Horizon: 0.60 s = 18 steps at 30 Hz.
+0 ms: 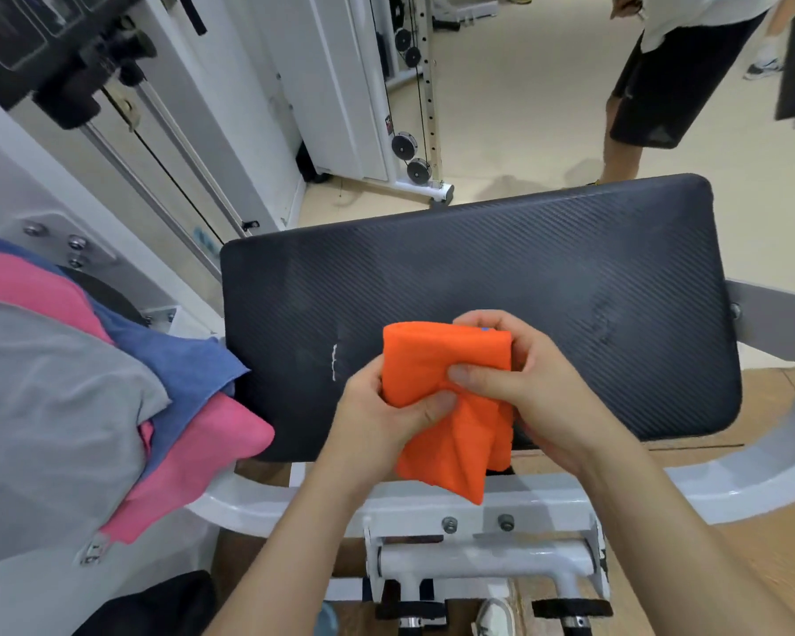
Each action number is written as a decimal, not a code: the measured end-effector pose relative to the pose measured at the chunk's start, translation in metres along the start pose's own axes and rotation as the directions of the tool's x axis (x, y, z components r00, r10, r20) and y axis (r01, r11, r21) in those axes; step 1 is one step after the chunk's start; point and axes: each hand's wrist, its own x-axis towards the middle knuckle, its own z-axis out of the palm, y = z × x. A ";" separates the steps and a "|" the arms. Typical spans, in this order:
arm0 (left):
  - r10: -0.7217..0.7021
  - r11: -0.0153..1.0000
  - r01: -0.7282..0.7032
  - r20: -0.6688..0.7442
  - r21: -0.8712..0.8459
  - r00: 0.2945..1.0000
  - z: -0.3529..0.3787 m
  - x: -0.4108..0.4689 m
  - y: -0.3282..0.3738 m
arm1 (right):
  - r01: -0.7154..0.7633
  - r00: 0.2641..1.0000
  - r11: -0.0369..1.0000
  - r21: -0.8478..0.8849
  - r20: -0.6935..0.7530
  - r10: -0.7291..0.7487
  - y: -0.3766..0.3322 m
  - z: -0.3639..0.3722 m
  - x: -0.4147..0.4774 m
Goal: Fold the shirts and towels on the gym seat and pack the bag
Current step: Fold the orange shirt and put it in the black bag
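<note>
In the head view, a bright orange terry towel [450, 406], folded thick with loose ends hanging, is held at lower centre over the near edge of the black ribbed padded gym seat [524, 268]. It is pinched by the left hand [382, 415] and gripped by the right hand [519, 383]. A heap of grey, blue and pink cloths [111, 397] is seen at left.

Gym seat [524, 277]: black ribbed pad on a white steel frame [501, 502], wood-look floor [772, 566] below. Small white scuff near front-left. Blue towel [189, 369] and pink cloth [212, 442] corners lap over its left edge.
</note>
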 end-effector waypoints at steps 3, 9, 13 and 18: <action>-0.014 0.995 -0.004 -0.176 -0.102 0.984 -0.005 -0.020 -0.006 | -0.095 0.983 0.980 -0.177 0.139 0.121 0.011 0.016 -0.006; -0.110 0.951 -0.025 -0.416 -0.308 0.902 -0.038 -0.058 -0.026 | 0.186 0.935 0.832 -0.523 0.354 0.013 0.028 0.060 -0.010; -0.034 0.993 -0.013 -0.394 -0.116 0.918 -0.083 -0.098 -0.034 | 0.344 0.842 0.691 -0.636 0.535 0.073 0.037 0.090 -0.010; -0.060 0.962 0.127 -0.266 0.242 0.962 -0.117 -0.151 -0.024 | 0.573 0.725 0.486 -0.660 0.684 0.075 0.049 0.140 -0.028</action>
